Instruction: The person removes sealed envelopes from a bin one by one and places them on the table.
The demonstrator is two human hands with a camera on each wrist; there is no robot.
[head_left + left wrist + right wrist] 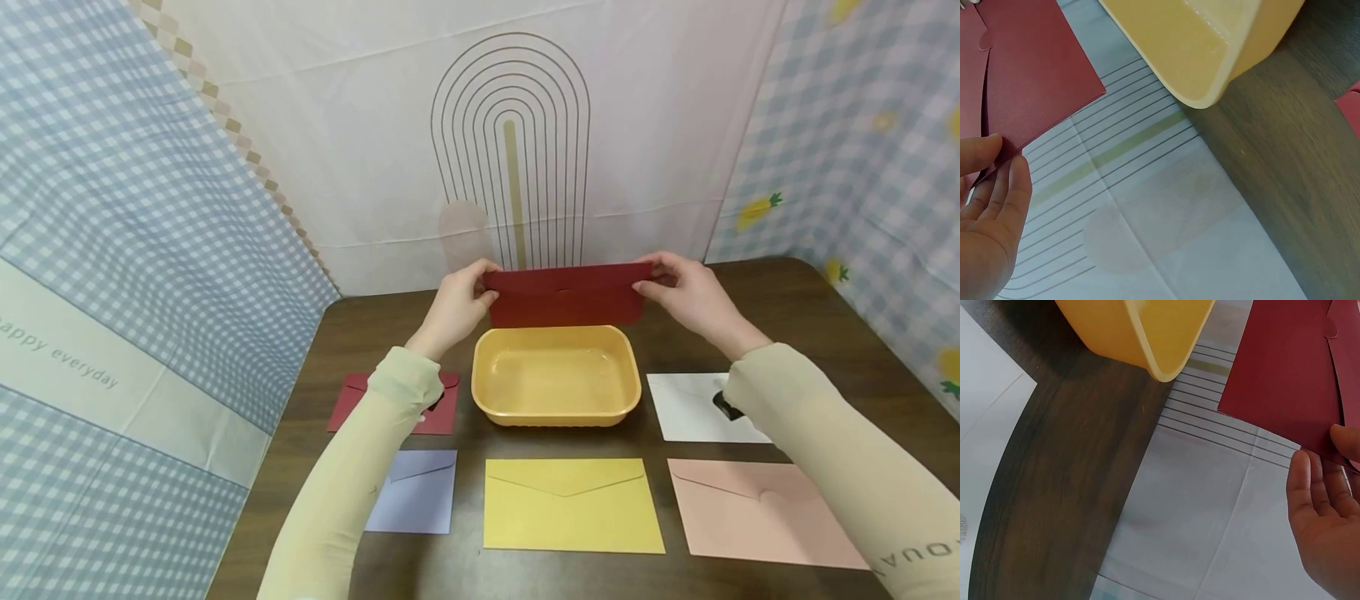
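A dark red envelope point(566, 296) is held up by both hands beyond the far rim of a yellow plastic basin point(557, 417). Its left end is pinched between the thumb and fingers of my left hand point(456, 304). My right hand point(693, 296) pinches the right end the same way. In the left wrist view, the left thumb lies on the front of the red envelope point(1041, 69) near its flap, fingers behind. The right wrist view shows the same grip at the other end of the envelope point(1285, 375). Nothing is seen inside the basin.
On the brown wooden table point(468, 500) lie another red envelope point(442, 417), a lavender envelope point(420, 496), a yellow envelope point(570, 517), a pink envelope point(750, 517) and a white envelope point(686, 412). A pale cloth point(375, 167) with an arch pattern hangs behind the table.
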